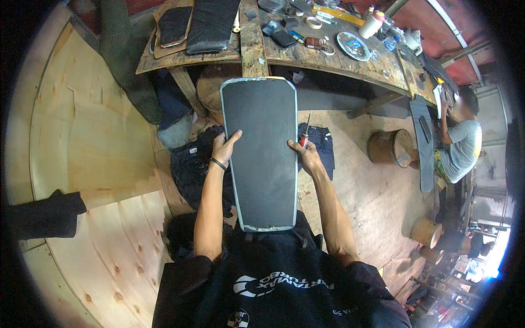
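A long black panel with a pale grey edge stands on end in front of me, its lower end near my chest. My left hand grips its left edge, thumb over the face, a dark band on the wrist. My right hand holds the right edge and also carries a red-handled screwdriver, whose shaft points upward.
A worn wooden workbench spans the top with black cushions, tape rolls, a plate and bottles. Dark cloth lies on the plywood floor. Round stools stand at the right, where another person works.
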The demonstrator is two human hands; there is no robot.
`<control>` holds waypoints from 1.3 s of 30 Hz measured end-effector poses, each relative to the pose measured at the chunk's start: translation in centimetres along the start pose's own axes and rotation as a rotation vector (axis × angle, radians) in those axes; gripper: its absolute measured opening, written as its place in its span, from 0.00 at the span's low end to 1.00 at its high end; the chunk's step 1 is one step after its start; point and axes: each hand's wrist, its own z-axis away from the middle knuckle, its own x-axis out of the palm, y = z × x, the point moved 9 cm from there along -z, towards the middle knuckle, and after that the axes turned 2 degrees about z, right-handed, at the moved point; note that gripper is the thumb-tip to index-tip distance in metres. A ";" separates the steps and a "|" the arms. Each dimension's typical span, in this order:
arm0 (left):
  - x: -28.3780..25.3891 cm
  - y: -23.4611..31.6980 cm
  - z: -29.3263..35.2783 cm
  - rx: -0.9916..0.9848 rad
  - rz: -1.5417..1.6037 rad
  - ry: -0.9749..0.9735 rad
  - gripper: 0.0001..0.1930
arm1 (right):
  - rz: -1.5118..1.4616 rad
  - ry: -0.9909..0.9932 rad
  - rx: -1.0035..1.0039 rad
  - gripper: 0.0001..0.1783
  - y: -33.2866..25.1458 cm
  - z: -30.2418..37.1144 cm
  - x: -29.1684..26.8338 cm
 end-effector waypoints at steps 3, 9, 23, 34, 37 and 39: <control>-0.1 0.3 -0.5 0.020 0.031 0.012 0.23 | 0.056 0.073 0.001 0.18 0.2 -1.1 -0.5; 0.7 1.5 -0.4 0.011 0.043 0.034 0.23 | 0.036 0.020 0.006 0.30 -0.1 -2.0 -0.1; 0.8 1.1 -0.9 0.003 0.063 0.009 0.24 | 0.006 0.074 -0.001 0.16 -2.2 -0.5 0.6; 0.6 1.2 -0.7 0.043 0.007 0.061 0.27 | -0.095 -0.032 -0.022 0.17 -2.0 -0.5 1.3; 0.6 1.1 -0.8 0.037 0.032 0.060 0.26 | -0.029 0.003 0.006 0.17 -1.3 -0.9 0.7; 0.5 1.5 -0.8 0.085 0.052 0.071 0.25 | -0.051 0.003 0.019 0.17 -0.9 -1.1 0.5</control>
